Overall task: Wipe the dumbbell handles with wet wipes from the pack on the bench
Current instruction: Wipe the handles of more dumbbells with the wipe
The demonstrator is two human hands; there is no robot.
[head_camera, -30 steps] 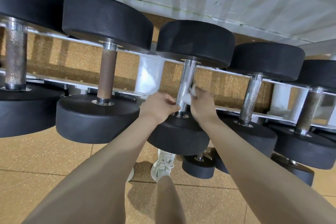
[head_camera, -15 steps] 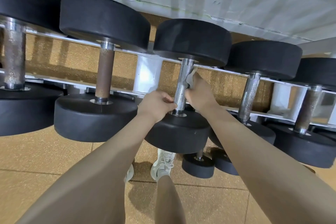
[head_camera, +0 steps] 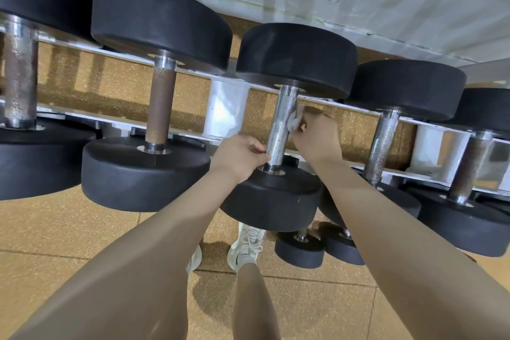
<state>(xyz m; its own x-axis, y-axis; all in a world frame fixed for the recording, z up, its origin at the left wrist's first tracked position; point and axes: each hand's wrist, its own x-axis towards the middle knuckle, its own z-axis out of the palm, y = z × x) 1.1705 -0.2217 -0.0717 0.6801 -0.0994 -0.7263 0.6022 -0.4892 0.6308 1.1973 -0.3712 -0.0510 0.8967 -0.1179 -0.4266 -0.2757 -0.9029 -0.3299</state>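
Observation:
A row of black dumbbells lies on a white rack. The middle dumbbell has a knurled chrome handle (head_camera: 281,127). My right hand (head_camera: 317,136) grips a crumpled white wet wipe (head_camera: 293,121) and presses it against the right side of that handle, near its upper half. My left hand (head_camera: 240,157) pinches the lower end of the same handle, just above the near weight head (head_camera: 273,199). The wipe pack and bench are out of view.
Neighbouring dumbbells have a rusty brown handle (head_camera: 161,113) at the left and a chrome handle (head_camera: 382,143) at the right. The white rack rail (head_camera: 226,110) runs behind them. Smaller dumbbells (head_camera: 300,248) sit on the speckled floor near my white shoe (head_camera: 245,246).
My right hand has slid the wipe up the handle from near the lower end to the upper half. My left hand has stayed at the handle's lower end.

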